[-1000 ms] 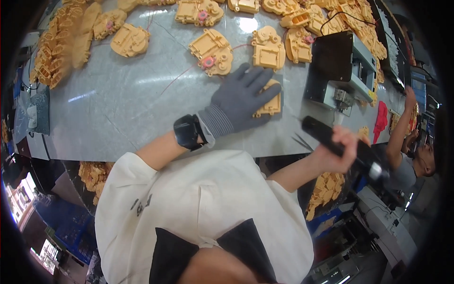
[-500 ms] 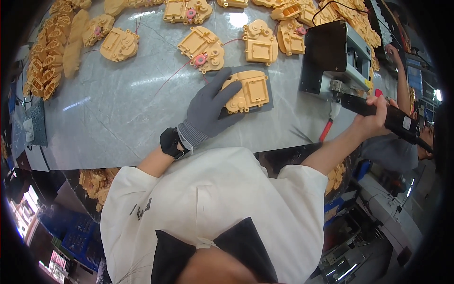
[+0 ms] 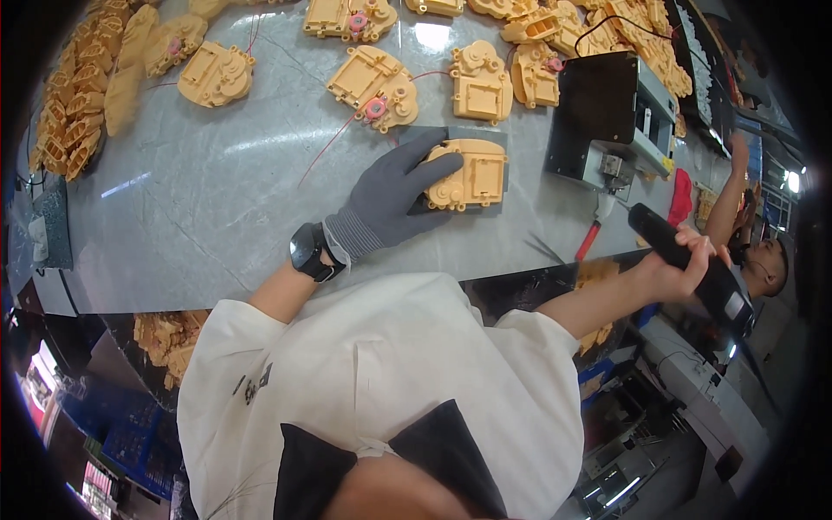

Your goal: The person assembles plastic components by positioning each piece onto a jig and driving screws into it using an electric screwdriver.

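Observation:
My left hand (image 3: 387,192), in a grey glove, grips the left side of a yellow-orange plastic housing (image 3: 482,178). Its thumb and fingers are spread around the edge. That housing lies on a dark grey pad (image 3: 490,134) on the table, its moulded inner side facing up. My bare right hand (image 3: 682,270) is wrapped around a black electric screwdriver (image 3: 657,232). The tool slants with its tip toward a black and grey box-shaped screw feeder (image 3: 598,100), just short of the feeder's metal outlet (image 3: 615,169). Whether a screw sits on the tip is too small to tell.
More yellow housings (image 3: 373,82) lie along the far side, some with pink round parts and thin red wires. Stacked housings (image 3: 74,113) line the left edge. A red-handled tool (image 3: 588,241) lies below the feeder. Another person (image 3: 767,264) is at the right.
My right hand has drawn the screwdriver back from the feeder's outlet toward me, tilting it more steeply. The left hand still holds the housing on the pad; the view has shifted slightly.

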Available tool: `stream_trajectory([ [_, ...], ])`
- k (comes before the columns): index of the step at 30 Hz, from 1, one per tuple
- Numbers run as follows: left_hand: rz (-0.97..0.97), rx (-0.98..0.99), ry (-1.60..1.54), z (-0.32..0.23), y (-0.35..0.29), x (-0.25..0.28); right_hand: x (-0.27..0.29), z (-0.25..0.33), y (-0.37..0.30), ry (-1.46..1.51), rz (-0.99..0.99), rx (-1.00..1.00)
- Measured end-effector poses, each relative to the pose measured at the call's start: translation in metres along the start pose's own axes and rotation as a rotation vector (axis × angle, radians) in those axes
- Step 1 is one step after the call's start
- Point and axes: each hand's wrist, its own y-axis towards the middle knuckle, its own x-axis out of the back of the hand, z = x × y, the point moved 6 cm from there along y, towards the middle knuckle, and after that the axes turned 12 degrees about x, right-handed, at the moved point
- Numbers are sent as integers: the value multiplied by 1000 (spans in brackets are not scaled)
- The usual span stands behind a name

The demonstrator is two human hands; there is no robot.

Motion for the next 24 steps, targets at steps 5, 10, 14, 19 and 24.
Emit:
stream_trajectory([
  [5, -1, -11, 17, -1, -1, -2, 3, -39, 15, -189, -9, 6],
  [10, -25, -41, -16, -3, -1, -1, -15, -46, 8, -172, 68, -89],
  [14, -9, -21, -11, -4, -1, 2, -21, -39, 1, -145, 103, -80],
  [19, -5, -26, 24, -2, -2, 0, -9, -30, -14, -141, 91, -163],
  [24, -2, -24, 25, -4, -2, -2, -33, 23, -52, 228, 139, -179],
])
